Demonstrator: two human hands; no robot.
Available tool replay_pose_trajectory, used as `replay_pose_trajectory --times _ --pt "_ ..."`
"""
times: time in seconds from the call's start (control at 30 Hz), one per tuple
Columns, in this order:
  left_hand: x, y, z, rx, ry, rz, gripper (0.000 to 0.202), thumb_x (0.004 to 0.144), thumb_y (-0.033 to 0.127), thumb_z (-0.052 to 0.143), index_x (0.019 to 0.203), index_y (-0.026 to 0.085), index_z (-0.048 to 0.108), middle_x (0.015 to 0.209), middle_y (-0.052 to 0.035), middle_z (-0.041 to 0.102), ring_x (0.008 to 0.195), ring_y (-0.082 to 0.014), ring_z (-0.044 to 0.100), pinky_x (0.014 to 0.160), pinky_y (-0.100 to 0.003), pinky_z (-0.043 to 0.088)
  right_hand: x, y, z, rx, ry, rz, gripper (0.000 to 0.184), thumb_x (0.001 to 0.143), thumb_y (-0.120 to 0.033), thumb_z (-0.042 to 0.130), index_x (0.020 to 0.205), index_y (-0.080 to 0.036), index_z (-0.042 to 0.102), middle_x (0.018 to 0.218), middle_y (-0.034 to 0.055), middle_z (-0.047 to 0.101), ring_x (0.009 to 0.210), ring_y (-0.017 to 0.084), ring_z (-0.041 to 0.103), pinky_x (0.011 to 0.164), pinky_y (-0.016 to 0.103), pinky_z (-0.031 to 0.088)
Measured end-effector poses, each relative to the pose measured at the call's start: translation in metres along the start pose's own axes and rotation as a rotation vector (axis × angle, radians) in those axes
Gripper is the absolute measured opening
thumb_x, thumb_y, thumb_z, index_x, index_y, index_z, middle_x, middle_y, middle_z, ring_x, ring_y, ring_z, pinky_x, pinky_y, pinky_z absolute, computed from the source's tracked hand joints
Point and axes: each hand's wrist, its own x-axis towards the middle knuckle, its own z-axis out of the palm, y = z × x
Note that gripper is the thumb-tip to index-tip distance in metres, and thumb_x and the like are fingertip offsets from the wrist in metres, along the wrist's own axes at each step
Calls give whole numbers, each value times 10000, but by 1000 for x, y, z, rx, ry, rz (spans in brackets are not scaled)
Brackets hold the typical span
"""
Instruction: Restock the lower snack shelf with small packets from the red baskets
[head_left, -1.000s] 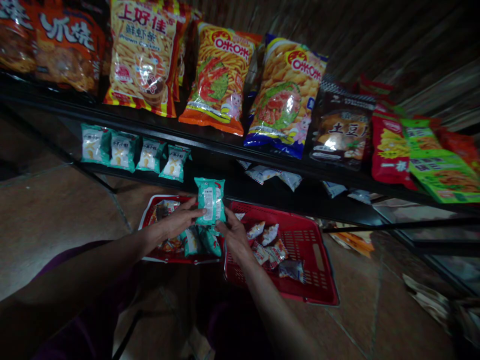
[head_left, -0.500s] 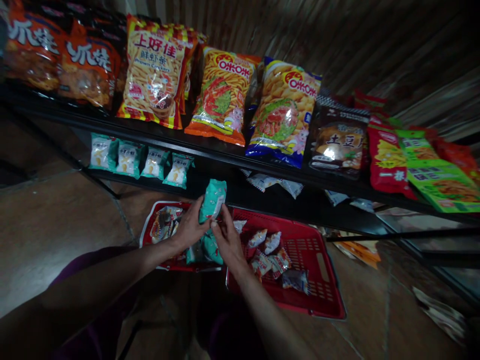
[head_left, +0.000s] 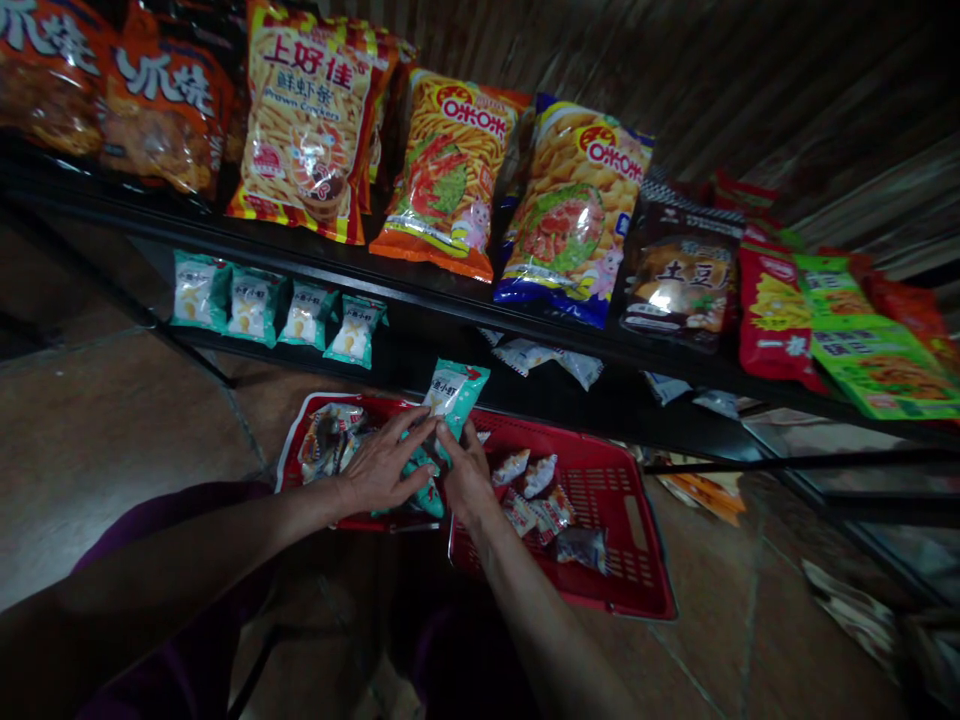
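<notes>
My right hand [head_left: 466, 472] pinches the lower edge of a small teal snack packet [head_left: 456, 392], which is tilted with its printed front showing, just below the lower shelf. My left hand [head_left: 382, 465] lies beside it with fingers spread, fingertips touching the packet's lower left edge. Under both hands sits a red basket [head_left: 296, 440] holding more teal and mixed packets. A second red basket [head_left: 622, 520] to the right holds several small white and red packets [head_left: 536, 490]. A row of matching teal packets [head_left: 270, 312] stands on the lower shelf at the left.
A black shelf [head_left: 420, 290] carries large crisp and prawn-cracker bags [head_left: 450, 170] along its top level. Loose white packets [head_left: 536, 355] lie on the lower level. The floor is brown tile [head_left: 112, 420]. More wrappers lie on the floor at the right.
The teal packet has been turned from its back face to its printed front and moved slightly right. My left hand has opened and loosened from it; my right hand keeps hold.
</notes>
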Motion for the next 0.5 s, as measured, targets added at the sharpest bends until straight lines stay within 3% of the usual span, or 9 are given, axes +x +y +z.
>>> replay_pose_trajectory --times 0.13,0.27,0.4,0.5 --pt "-1 -2 -6 -47 -4 42 521 896 300 447 1394 166 373 1433 -157 392 1318 -260 393 1076 -421 375 -1 -4 -3 43 22 31 385 651 -283 768 1004 -276 614 939 -28 720 878 145 659 877 300 485" --pt "1 -2 -8 -137 90 25 466 910 291 434 1358 163 414 1345 -144 495 1242 -235 475 1040 -394 407 1 -6 -9 61 7 50 345 680 -272 740 999 -281 610 951 -36 718 849 147 665 786 292 525" --pt "5 -5 -6 -243 199 -121 398 914 308 429 1281 165 484 1155 -114 604 996 -196 595 924 -377 469 4 -3 -15 78 32 63 355 688 -242 717 1016 -309 598 947 -59 714 839 138 665 709 267 538" --pt "11 -10 -5 -354 254 -287 370 893 351 467 1209 170 540 1142 -104 608 978 -197 592 888 -366 472 6 -3 -16 103 46 141 345 689 -232 698 1016 -295 608 955 -47 722 851 154 670 713 287 547"
